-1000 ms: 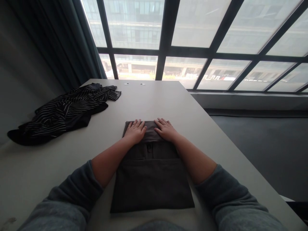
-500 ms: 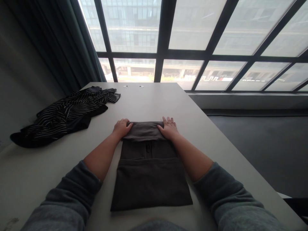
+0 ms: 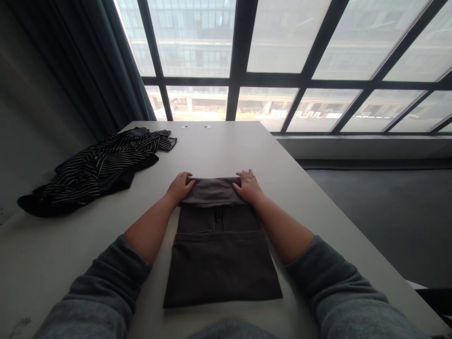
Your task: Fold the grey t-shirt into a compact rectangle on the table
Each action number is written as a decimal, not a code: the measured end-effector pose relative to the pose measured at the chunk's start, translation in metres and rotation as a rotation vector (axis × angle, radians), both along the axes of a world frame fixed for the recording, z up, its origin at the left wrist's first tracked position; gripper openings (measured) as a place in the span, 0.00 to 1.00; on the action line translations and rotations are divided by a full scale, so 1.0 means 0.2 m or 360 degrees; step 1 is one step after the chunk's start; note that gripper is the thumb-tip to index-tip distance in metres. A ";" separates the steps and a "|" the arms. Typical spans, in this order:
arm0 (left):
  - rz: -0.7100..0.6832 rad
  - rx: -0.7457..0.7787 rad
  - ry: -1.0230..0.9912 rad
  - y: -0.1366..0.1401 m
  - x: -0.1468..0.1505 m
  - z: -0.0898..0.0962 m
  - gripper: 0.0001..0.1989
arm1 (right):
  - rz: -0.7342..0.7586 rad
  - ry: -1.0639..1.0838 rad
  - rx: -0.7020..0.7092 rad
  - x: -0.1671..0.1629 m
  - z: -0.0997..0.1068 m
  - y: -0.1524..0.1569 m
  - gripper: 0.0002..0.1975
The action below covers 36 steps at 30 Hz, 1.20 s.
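Note:
A dark grey-brown folded garment [image 3: 222, 268] lies flat on the white table in front of me. Its far end is turned over toward me as a flap, and a small dark mark shows on the strip between flap and near fold. My left hand [image 3: 180, 187] grips the flap's far left corner, thumb on top and fingers curled over the far edge. At the far right corner my right hand [image 3: 249, 186] does likewise, its thumb on the cloth and its fingers bent around the edge. The fingertips under the fold are hidden.
Black clothes with white stripes [image 3: 102, 165] lie in a loose heap at the table's left. Two small round fittings sit near the far edge of the white table [image 3: 226, 146]. A dark curtain [image 3: 88, 61] hangs at the left, with large windows beyond.
The fingers of my right hand, spread flat beside the garment before, have drawn in and curled at its far right corner. My left hand and the garment have hardly moved.

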<state>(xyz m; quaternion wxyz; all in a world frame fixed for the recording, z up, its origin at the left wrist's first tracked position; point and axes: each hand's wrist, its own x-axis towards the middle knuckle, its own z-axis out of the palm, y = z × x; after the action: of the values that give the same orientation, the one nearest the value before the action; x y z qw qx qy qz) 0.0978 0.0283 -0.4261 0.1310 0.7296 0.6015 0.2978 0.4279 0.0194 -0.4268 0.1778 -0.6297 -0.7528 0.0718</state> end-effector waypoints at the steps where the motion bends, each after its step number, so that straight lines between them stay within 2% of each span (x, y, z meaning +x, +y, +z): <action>1: -0.0018 -0.0007 0.0018 0.00 0.00 0.00 0.17 | -0.0038 -0.0022 -0.0052 0.00 0.01 0.00 0.32; 4: -0.0018 -0.0008 0.0026 -0.01 -0.01 0.00 0.19 | -0.0123 -0.0030 -0.0184 0.00 0.03 -0.02 0.33; 8: -0.0015 0.0000 -0.0016 -0.10 -0.06 -0.01 0.28 | -0.0008 0.0107 -0.0261 0.06 0.04 -0.11 0.39; 11: -0.0096 -0.0034 0.0017 -0.21 -0.10 -0.03 0.33 | 0.0098 0.0107 -0.0279 0.12 0.03 -0.23 0.40; 16: -0.0201 -0.0233 0.0113 -0.44 -0.13 -0.08 0.36 | 0.0254 -0.0011 -0.0322 0.21 0.00 -0.45 0.36; 21: -0.0313 -0.0326 0.0127 -0.64 -0.15 -0.08 0.39 | 0.0356 0.0073 -0.0332 0.29 0.01 -0.66 0.34; 25: -0.0409 -0.0304 0.0113 -0.81 -0.22 -0.02 0.41 | 0.0354 0.0188 -0.0251 0.33 0.02 -0.85 0.33; 28: -0.0640 -0.0153 0.0069 -0.97 -0.24 0.07 0.46 | 0.0401 0.0261 -0.0109 0.34 0.04 -1.01 0.31; 30: -0.0893 -0.0150 0.0144 -1.09 -0.24 0.14 0.46 | 0.0575 0.0307 -0.0100 0.34 0.07 -1.12 0.29; 32: -0.1068 -0.0202 0.0287 -1.19 -0.22 0.20 0.43 | 0.0820 0.0281 -0.0199 0.34 0.10 -1.21 0.29; 34: -0.1115 -0.0226 0.0403 -1.27 -0.19 0.23 0.42 | 0.0974 0.0202 -0.0294 0.34 0.12 -1.29 0.32; 36: -0.1126 -0.0187 0.0458 -1.33 -0.17 0.24 0.42 | 0.0973 0.0147 -0.0291 0.34 0.13 -1.33 0.35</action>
<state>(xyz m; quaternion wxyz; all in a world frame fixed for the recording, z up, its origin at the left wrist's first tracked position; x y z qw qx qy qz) 0.0636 -0.2376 -0.3783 0.1815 0.9177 0.3408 0.0939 0.4955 -0.2472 -0.3998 0.1247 -0.3839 -0.8886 0.2178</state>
